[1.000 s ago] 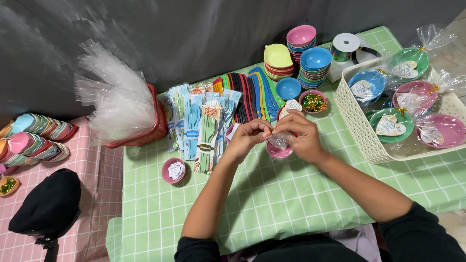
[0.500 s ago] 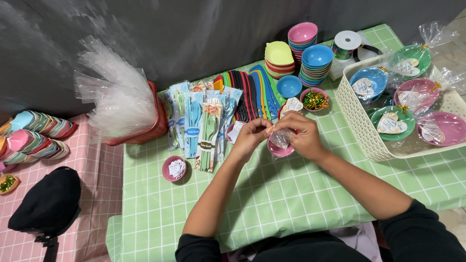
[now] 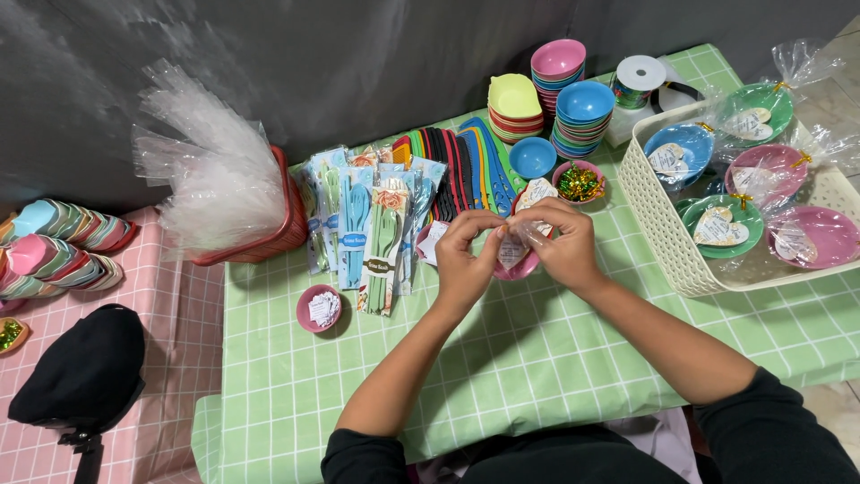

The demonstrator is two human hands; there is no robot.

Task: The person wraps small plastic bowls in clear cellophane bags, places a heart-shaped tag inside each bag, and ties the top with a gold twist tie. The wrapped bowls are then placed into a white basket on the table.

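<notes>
Your left hand and right hand meet over the green checked table, fingers of both pinching clear wrap around one small pink bowl holding a heart-shaped card. Left of your hands lie packets of plastic cutlery, too overlapped to count, and one pink dish of paper slips. Far behind stand three stacks of coloured bowls, one loose blue bowl and one bowl of shiny sweets. At right, a white basket holds five wrapped bowls.
</notes>
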